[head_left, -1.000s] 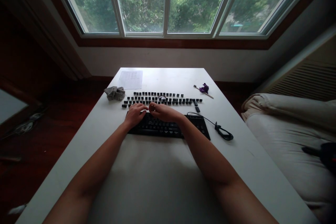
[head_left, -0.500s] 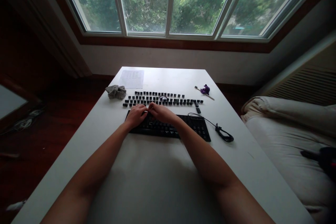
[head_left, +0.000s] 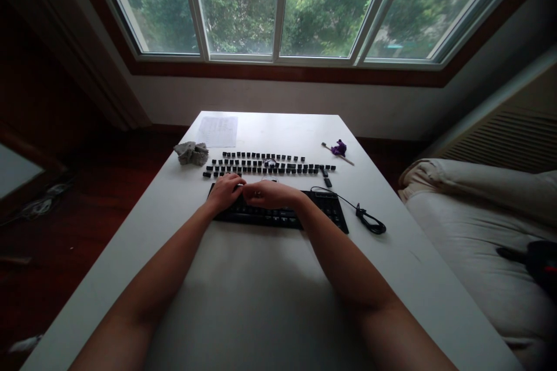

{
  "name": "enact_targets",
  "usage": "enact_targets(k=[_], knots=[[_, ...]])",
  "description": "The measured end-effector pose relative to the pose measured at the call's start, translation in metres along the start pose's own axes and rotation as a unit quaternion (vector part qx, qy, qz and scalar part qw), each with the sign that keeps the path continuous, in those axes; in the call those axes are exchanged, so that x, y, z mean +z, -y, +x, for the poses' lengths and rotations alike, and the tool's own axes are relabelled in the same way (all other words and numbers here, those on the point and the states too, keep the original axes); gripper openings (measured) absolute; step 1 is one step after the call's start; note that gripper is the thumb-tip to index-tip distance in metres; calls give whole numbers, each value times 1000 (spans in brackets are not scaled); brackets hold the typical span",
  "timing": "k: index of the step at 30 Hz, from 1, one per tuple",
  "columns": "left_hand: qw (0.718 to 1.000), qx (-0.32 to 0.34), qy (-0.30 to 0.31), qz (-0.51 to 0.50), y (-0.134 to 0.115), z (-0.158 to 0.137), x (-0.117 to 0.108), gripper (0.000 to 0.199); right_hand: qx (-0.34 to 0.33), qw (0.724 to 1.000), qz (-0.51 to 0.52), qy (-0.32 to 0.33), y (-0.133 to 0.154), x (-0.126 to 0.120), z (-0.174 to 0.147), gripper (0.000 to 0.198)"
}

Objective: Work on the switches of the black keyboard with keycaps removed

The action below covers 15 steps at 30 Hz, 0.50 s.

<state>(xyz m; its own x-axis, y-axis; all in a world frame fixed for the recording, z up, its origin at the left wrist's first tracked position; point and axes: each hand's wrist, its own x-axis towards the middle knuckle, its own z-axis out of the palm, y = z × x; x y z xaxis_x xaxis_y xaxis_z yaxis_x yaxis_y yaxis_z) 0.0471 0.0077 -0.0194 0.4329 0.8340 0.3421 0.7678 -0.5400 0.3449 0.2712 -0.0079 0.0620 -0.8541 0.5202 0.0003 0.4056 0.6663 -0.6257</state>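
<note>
Keyboard [head_left: 281,217], mid-frame, long axis left-to-right, lies under left hand [head_left: 224,191], nearer its left end, and right hand [head_left: 268,194]; both curled; whether either grips, I cannot tell.

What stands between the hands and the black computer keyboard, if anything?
Nothing visible does: the left hand and the right hand are over the black computer keyboard. The loose black keycaps lie in rows beyond it, toward the window. Exact contact is hidden.

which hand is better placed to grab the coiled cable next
Probably the right hand: it is nearer the coiled cable, which lies right of the keyboard. The left hand is farther off, over the keyboard's left end.
</note>
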Motion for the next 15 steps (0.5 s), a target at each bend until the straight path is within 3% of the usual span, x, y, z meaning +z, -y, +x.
enact_targets(k=[7, 15], knots=[[1000, 0, -5, -5, 3, 0, 3, 21, 52, 998, -3, -38, -1, 3, 5, 21], [1000, 0, -2, -13, 2, -1, 2, 19, 28, 999, -4, -17, -7, -1, -1, 22]])
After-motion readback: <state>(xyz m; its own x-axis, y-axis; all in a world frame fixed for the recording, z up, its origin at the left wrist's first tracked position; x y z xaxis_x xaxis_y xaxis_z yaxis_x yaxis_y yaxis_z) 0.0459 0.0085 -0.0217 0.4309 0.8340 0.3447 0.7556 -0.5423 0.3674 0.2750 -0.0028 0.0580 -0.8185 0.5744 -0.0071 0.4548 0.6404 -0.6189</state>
